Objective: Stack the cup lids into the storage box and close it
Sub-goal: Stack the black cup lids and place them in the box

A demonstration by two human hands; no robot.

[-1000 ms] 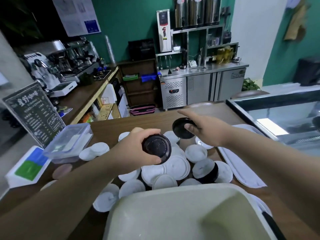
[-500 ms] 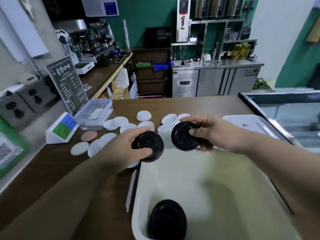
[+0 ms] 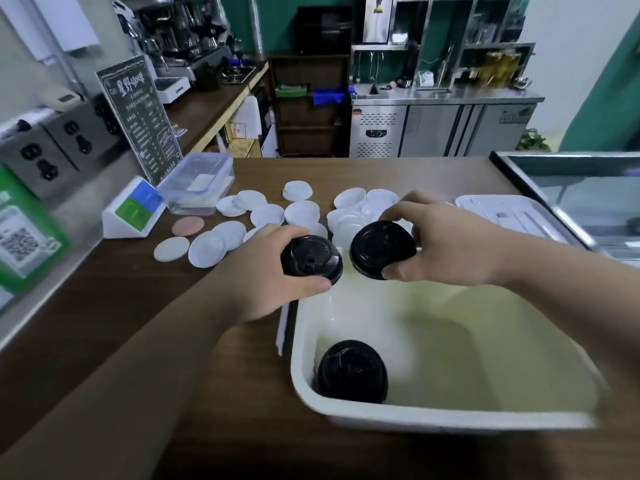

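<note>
Both hands have come back from the white lids (image 3: 301, 213) to the far edge of the box (image 3: 450, 419). L hand (image 3: 270, 271) is curled round a black lid (image 3: 310, 259) & R hand (image 3: 450, 247) pinches a 2nd black lid (image 3: 381, 249). The black stack (image 3: 351, 370) sits in the box's near left corner. I think these 2 go in next.
</note>
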